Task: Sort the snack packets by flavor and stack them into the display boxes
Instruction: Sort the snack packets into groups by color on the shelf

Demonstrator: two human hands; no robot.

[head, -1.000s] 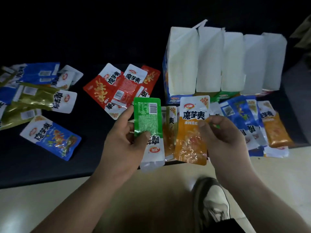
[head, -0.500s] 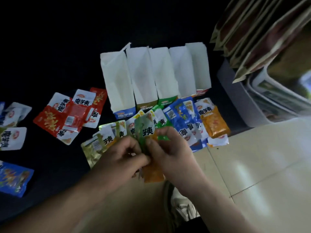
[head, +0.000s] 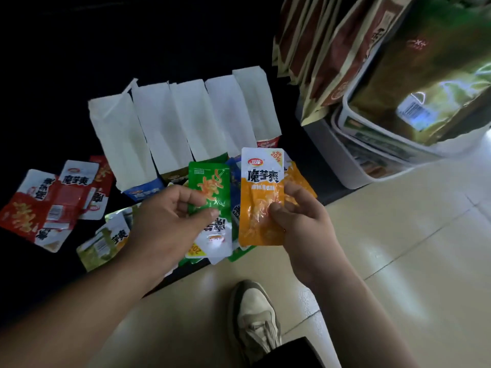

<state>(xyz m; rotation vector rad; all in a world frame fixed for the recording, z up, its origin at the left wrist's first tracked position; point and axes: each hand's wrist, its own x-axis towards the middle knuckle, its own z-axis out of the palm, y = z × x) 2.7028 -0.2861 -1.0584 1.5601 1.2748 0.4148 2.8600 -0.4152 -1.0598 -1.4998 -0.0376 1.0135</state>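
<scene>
The left hand [head: 170, 221] pinches a green packet [head: 211, 192] upside down while the right hand [head: 297, 221] grips an orange packet [head: 259, 205] upright, before the boxes [head: 183, 123].

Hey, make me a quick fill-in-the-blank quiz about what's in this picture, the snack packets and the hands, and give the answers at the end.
1. The left hand holds a ____ packet, printed upside down to the camera.
2. The right hand holds an ____ packet.
3. The row of display boxes numbers ____.
4. The pile of red packets lies to the ____ of the boxes.

Answers: green; orange; five; left
</scene>
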